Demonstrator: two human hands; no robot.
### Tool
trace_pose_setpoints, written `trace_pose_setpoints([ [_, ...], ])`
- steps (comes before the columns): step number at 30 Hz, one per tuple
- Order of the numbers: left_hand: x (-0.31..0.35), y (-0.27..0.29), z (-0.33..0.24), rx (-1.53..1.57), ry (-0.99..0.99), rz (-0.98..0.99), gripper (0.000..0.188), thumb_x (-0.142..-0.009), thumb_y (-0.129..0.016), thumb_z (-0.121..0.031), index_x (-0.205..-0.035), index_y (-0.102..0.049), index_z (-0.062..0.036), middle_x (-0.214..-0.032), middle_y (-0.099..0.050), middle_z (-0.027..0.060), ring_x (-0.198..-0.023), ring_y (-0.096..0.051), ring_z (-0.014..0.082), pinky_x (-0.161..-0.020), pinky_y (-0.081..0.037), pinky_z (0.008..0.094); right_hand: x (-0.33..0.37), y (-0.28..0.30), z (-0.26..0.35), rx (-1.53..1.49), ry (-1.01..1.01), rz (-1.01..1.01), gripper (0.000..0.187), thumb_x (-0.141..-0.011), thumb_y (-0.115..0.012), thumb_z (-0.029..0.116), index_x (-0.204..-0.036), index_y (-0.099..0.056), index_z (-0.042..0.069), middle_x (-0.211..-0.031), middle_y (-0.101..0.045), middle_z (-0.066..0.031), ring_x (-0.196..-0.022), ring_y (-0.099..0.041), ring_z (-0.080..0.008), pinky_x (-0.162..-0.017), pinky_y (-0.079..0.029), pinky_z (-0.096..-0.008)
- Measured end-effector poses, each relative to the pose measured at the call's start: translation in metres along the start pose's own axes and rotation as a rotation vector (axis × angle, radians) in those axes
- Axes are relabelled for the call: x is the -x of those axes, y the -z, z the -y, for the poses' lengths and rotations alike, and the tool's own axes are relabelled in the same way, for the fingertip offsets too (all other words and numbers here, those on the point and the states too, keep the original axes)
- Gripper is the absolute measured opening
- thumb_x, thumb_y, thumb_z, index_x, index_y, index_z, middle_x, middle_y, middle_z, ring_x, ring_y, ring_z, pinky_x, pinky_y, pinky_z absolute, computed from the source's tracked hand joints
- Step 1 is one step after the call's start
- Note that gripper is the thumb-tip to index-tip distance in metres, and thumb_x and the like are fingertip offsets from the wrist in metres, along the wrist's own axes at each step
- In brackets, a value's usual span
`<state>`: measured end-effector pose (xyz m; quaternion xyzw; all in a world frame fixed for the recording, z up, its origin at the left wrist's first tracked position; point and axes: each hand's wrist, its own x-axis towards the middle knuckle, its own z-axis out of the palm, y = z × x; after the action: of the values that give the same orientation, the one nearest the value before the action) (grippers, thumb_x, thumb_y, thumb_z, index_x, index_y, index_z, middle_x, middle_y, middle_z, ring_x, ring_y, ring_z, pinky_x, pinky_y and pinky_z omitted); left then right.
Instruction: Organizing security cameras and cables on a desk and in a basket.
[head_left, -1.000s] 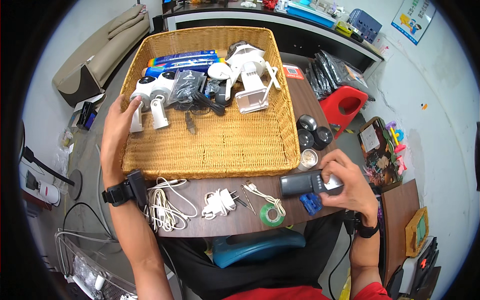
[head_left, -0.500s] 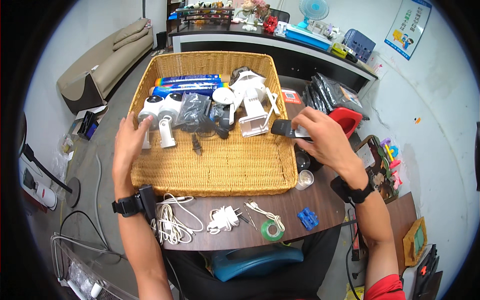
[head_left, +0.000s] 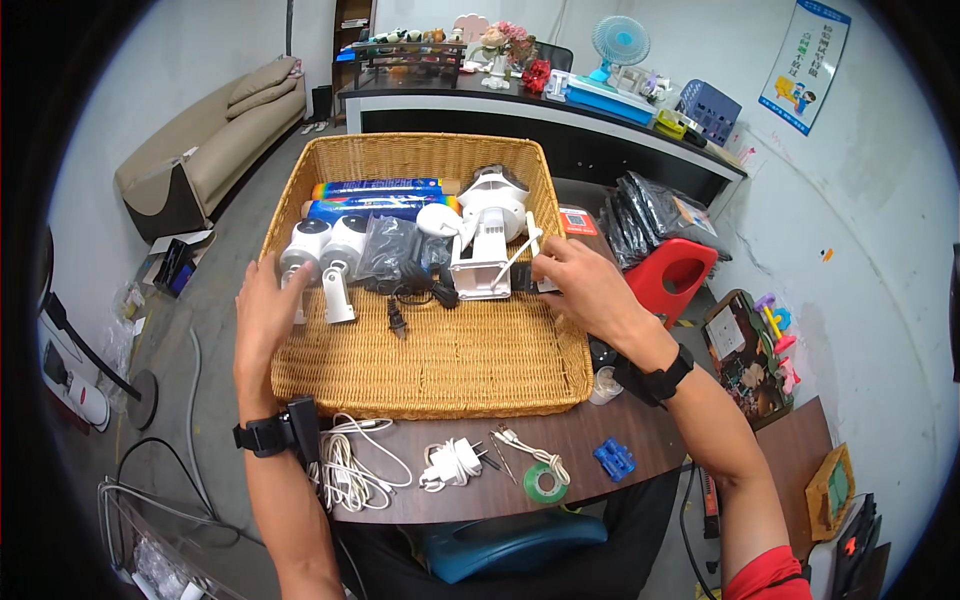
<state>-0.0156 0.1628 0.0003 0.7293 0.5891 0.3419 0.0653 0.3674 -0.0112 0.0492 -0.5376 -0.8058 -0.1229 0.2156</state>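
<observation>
Holding the black device (head_left: 522, 278) at its right end, your right hand (head_left: 582, 285) is over the right part of the basket (head_left: 470, 365), fingers closed on it. Device sits just left of that hand, by the right side of the white bracket (head_left: 482, 278); whether it touches the bracket or the basket floor, can't tell. Your left hand (head_left: 264, 312) is at the left wall, thumb over the rim near the white cameras (head_left: 346, 238), well apart from the device. Slight blur there; can't tell if it grips the rim.

Done so far, by how things lie: two blue rolls (head_left: 380, 206) along the far side, cameras at left, bagged part (head_left: 388, 246) and black cable (head_left: 397, 320) mid-basket, bracket at right. Device is in but not yet let go, so that piece looks unfinished.

Outside the basket, on the near strip of table (head_left: 650, 450), left to right: white cable (head_left: 350, 472), charger (head_left: 452, 463), green tape (head_left: 545, 499) with a short cord (head_left: 535, 455) beside it, blue clip (head_left: 614, 459). Clear cup (head_left: 605, 387) stands by the near right corner. Near half of the basket floor is mostly bare.
</observation>
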Motion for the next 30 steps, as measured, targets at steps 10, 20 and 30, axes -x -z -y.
trace_pose_setpoints([
  [10, 0.002, 0.000, -0.010, -0.025, 0.028, 0.035, 0.076, -0.096, -0.066, -0.056, -0.142, -0.059, 0.0051, -0.138, -0.059, 0.0312, -0.131, -0.056, 0.0499, -0.112, -0.040, 0.0576, -0.012, -0.035, -0.010, 0.564, 0.006, 0.123, 0.024, -0.079, -0.077, 0.008, -0.100, -0.068, -0.001, -0.115, -0.063, -0.0136, -0.110, -0.063, -0.0298, -0.098, -0.054, -0.0389],
  [20, 0.006, -0.006, -0.003, -0.084, -0.003, -0.034, 0.068, -0.098, -0.066, -0.051, -0.138, -0.062, 0.0035, -0.130, -0.062, 0.0286, -0.124, -0.060, 0.0475, -0.106, -0.044, 0.0542, 0.002, -0.016, 0.001, 0.412, 0.228, 0.472, 0.045, -0.074, -0.074, 0.009, -0.115, -0.070, -0.011, -0.128, -0.061, -0.0229, -0.123, -0.053, -0.0349, -0.109, -0.046, -0.0393],
  [30, 0.003, -0.016, 0.008, -0.199, -0.039, -0.138, 0.063, -0.099, -0.067, -0.048, -0.137, -0.063, 0.0019, -0.127, -0.064, 0.0276, -0.121, -0.062, 0.0459, -0.103, -0.048, 0.0517, -0.004, -0.045, -0.025, 0.576, 0.128, 0.222, 0.035, -0.086, -0.069, 0.010, -0.120, -0.074, 0.006, -0.122, -0.064, -0.0115, -0.123, -0.056, -0.0294, -0.099, -0.048, -0.0373],
])
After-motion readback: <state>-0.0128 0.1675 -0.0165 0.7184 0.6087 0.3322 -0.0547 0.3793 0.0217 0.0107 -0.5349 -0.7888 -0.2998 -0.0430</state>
